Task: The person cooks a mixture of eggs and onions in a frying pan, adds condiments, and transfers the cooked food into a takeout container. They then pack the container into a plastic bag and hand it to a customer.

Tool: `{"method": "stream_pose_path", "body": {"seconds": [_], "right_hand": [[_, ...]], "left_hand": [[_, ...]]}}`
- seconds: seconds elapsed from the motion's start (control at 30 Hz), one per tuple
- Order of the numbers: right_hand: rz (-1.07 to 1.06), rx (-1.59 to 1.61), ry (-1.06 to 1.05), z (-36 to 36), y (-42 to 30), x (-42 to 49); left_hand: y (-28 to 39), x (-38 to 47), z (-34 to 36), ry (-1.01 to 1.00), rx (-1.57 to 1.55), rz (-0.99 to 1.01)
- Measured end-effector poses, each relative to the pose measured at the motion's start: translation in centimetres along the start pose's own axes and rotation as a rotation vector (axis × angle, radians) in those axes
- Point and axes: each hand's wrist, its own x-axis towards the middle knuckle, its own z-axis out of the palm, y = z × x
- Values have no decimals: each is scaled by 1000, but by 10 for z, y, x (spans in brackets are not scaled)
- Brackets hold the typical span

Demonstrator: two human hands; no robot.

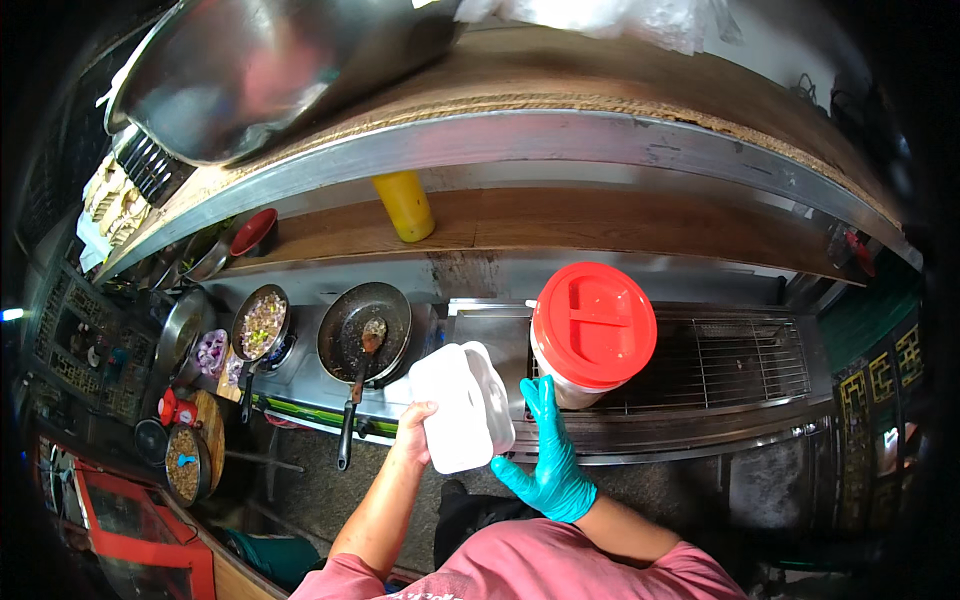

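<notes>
My bare left hand [415, 436] grips the left edge of a white takeaway box [456, 411], which looks like a hinged clamshell standing partly unfolded. Just right of the box is my right hand [551, 469] in a teal disposable glove, fingers spread and holding nothing. Its fingertips come close to a tall tub with a red screw lid [595, 325]; I cannot tell whether they touch it. The tub stands at the left end of a grill with a wire rack [750, 356]. Left of the box, a black frying pan [337, 341] with a spatula lying in it sits on the stove.
A smaller pan of chopped food [260, 324] rests on a burner beside a bag of purple onion [211, 352]. Farther left stands a pot of brown food [184, 461]. Overhead, a metal-edged shelf [525, 139] carries a large metal bowl [247, 82]. A yellow bottle [405, 210] stands below it.
</notes>
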Motion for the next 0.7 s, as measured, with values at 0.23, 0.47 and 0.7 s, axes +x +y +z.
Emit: {"method": "stream_pose_path", "body": {"seconds": [0.23, 0.47, 0.7], "right_hand": [[90, -689, -356, 71, -1, 7], [207, -596, -225, 136, -8, 19], [249, -472, 58, 137, -13, 13]], "left_hand": [[23, 14, -14, -162, -199, -28], [44, 39, -70, -170, -126, -173], [59, 58, -81, -285, -77, -316]]}}
